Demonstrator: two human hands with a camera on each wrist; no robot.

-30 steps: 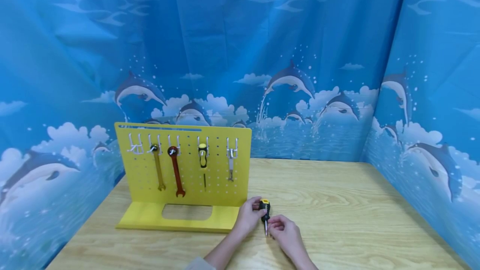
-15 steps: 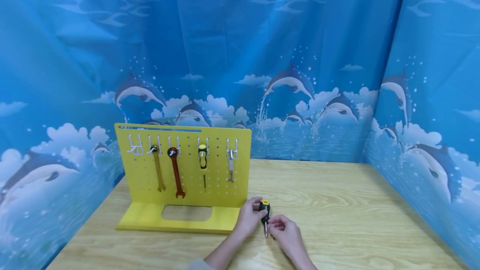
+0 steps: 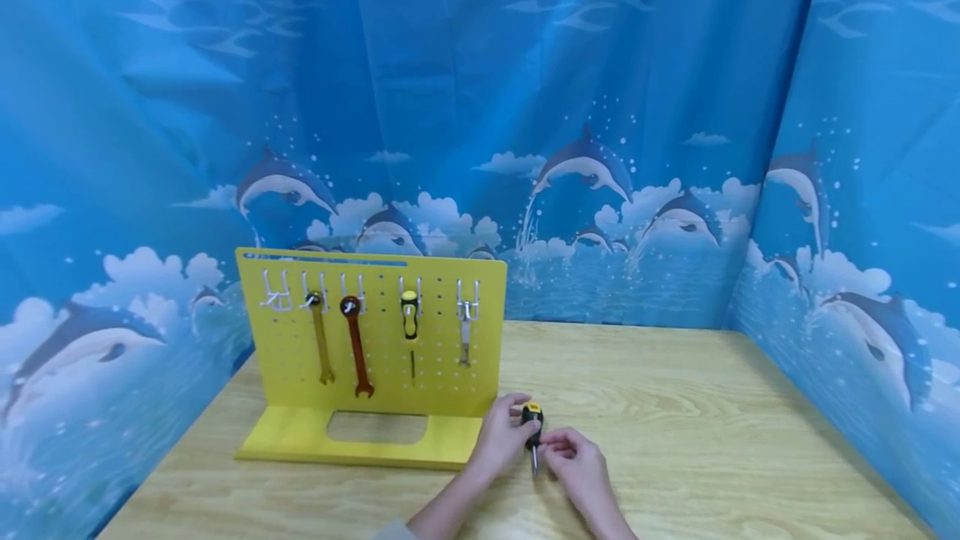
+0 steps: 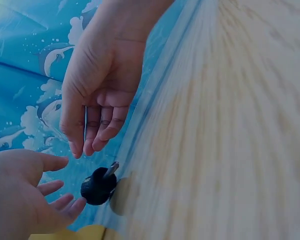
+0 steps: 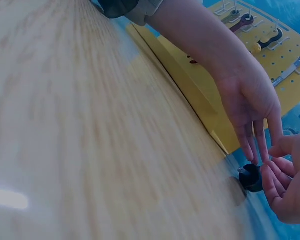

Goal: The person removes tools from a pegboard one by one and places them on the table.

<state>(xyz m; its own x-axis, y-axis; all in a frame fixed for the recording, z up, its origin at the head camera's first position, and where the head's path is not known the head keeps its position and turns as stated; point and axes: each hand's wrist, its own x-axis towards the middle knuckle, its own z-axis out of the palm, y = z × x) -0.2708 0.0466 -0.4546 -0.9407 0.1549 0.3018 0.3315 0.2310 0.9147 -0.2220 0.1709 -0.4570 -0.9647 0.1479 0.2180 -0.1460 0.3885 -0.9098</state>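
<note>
A stubby screwdriver with a black and yellow handle lies on the table, its metal shaft pointing towards the person. My left hand is at the handle's left side, fingers loosely spread; whether they touch it is hard to tell. On the other side, my right hand sits close to the shaft with its fingers relaxed. In the left wrist view the screwdriver shows between both hands, neither curled round it. The right wrist view shows the dark handle just below the fingertips.
A yellow pegboard stand is left of the hands. On its hooks hang a gold wrench, a red-brown wrench, a yellow-black screwdriver and a small silver tool. A dolphin-print curtain surrounds the wooden table.
The head view has shifted very slightly. Both hands and the screwdriver otherwise keep practically the same places.
</note>
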